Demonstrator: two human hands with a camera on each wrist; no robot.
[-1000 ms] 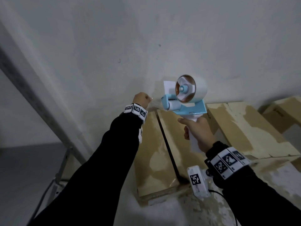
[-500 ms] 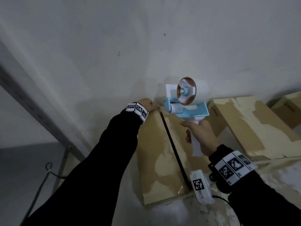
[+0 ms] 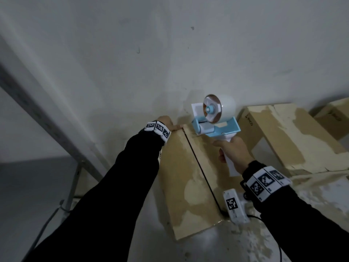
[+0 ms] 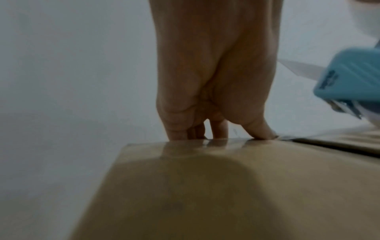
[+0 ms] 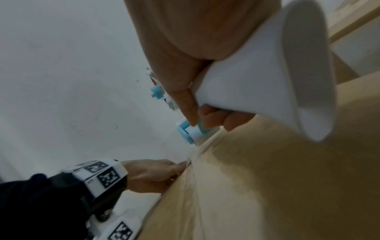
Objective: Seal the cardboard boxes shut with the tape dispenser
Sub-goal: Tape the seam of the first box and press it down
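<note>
A cardboard box [image 3: 181, 176] lies in the middle, a dark seam running along its top. My left hand [image 3: 169, 124] is at the box's far edge. Its fingers [image 4: 180, 128] curl over that edge and the thumb presses the clear tape end [image 4: 205, 143] onto the cardboard [image 4: 205, 186]. My right hand [image 3: 233, 154] grips the white handle [image 5: 257, 78] of the blue and white tape dispenser [image 3: 215, 118]. The dispenser's roller [image 5: 192, 132] sits at the far end of the seam, just right of the left hand [image 5: 154, 174]. A short stretch of tape runs from the thumb to the dispenser [image 4: 349, 76].
A second cardboard box [image 3: 287, 135] lies to the right and a third [image 3: 334, 118] sits at the far right edge. A white wall stands right behind the boxes. A grey metal post [image 3: 37, 110] slants down at the left. The worn white tabletop [image 3: 321, 195] carries a cable near the right wrist.
Both hands came down and forward onto the box. The left hand, raised in the air before, now sits on the far edge. The dispenser dropped to the seam's far end.
</note>
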